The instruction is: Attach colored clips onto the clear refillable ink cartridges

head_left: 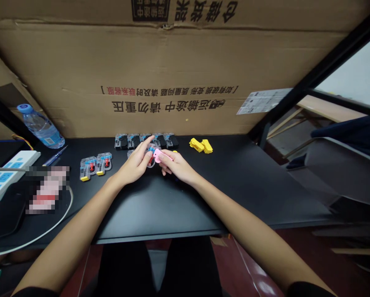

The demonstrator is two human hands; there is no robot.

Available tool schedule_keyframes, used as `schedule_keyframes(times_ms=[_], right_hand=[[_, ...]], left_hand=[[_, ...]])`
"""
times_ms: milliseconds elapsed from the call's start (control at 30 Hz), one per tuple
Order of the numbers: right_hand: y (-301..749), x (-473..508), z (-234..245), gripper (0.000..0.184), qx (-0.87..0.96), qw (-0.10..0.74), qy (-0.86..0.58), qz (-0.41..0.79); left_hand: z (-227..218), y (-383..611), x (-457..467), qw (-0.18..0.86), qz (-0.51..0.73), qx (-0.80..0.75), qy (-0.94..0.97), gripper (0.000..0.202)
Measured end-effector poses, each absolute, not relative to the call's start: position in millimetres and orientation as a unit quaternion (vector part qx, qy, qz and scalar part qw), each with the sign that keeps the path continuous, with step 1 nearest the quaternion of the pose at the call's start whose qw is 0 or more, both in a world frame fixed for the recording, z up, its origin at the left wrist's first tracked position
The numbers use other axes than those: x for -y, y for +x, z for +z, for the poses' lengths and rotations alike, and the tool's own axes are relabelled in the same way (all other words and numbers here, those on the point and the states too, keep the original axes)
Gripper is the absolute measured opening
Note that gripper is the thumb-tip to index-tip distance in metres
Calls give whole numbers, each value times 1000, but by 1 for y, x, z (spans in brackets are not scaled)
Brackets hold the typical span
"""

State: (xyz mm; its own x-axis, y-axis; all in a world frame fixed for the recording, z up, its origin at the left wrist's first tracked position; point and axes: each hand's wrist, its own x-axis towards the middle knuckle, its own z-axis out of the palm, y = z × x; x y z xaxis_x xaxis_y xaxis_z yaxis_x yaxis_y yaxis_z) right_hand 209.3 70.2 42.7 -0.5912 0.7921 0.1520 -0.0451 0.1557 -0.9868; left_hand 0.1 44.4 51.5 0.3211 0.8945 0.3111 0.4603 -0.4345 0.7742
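My left hand [137, 161] is around a small clear toy gun [154, 148] with blue and red parts, its thumb pressed against the side and its fingers fairly straight. Between the thumb and fingers of my right hand [179, 166] is a pink plastic piece [159, 155], which meets the toy gun. The hands partly cover both. To the left lie two similar clear toy guns, one [88, 168] beside the other [104, 163], each with a red trigger and yellow base. Behind my hands runs a row of clear toy guns with black parts [134, 141].
Yellow plastic pieces [201, 145] lie right of my hands on the black table [234, 185]. At left are a water bottle [42, 126], a screwdriver-like tool [55, 156], a white power strip [11, 173] and a looping cable [56, 226]. A cardboard sheet [172, 57] stands behind.
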Motion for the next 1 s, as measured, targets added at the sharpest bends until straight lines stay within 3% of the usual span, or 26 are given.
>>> schedule_keyframes(times_ms=[167,600,867,1000], right_hand=[[208,-71,33,49,686,373,-288,554],[212,-76,31,46,712,372,-296,517],[212,-74,42,47,672,363,-302,571],[213,-75,47,52,617,378,-318,613]], left_hand=[[51,1,-44,242,375,-444,777,61],[44,-1,-48,329,409,-403,750,62],[52,-2,-47,382,418,-395,723,67],[55,-7,-50,396,446,-412,689,59]])
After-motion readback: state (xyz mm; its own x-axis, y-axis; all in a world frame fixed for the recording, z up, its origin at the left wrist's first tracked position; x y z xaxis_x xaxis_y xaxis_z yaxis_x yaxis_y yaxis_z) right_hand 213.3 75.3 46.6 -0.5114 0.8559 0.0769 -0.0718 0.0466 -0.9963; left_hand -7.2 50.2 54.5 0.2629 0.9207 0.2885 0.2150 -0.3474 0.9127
